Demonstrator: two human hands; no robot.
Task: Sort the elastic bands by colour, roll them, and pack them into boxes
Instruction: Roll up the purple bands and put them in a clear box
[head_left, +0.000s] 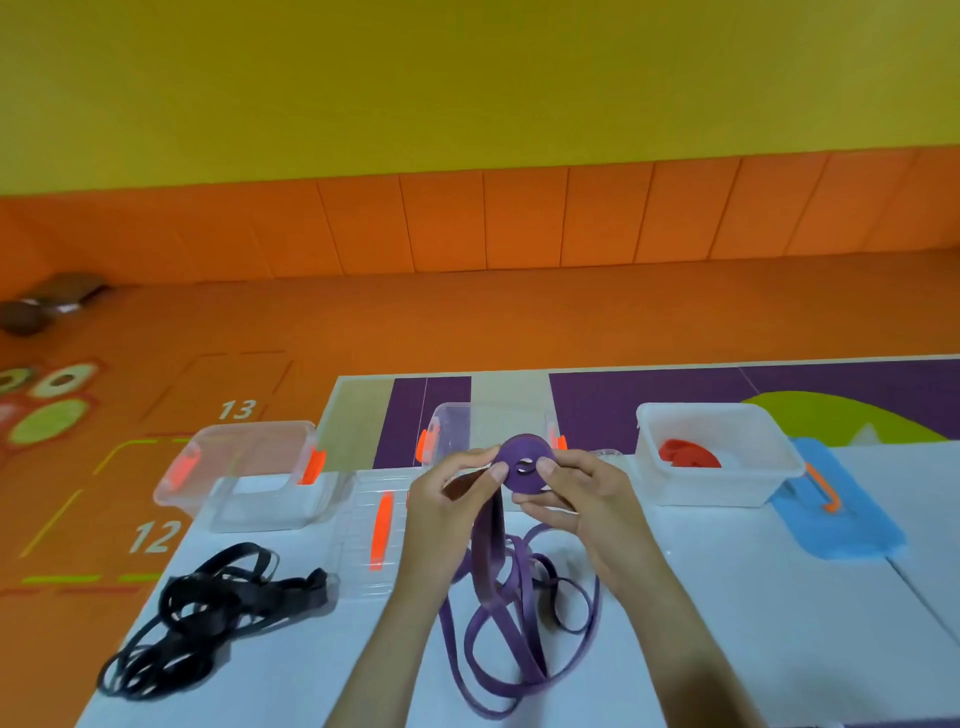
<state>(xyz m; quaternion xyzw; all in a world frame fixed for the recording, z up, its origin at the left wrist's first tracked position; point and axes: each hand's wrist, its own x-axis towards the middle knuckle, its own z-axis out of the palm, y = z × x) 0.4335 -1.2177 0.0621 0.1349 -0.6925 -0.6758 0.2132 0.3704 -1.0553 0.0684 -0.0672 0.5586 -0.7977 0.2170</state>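
Observation:
A purple elastic band is partly wound into a flat roll (521, 461) held up over the table. My left hand (452, 501) pinches its left side and my right hand (582, 493) grips its right side. The unrolled tail hangs down into loose purple loops (511, 639) on the table. A heap of black bands (208, 618) lies at the left. A clear box (249, 467) stands at the back left, another clear box (452, 426) behind the roll. At the right, a white box (727, 499) holds a red roll (688, 453).
A clear lid with an orange clip (382, 530) lies between the left box and my hands. A blue lid (836, 509) lies right of the white box. The white table ends at the left over an orange floor mat with numbers (156, 535).

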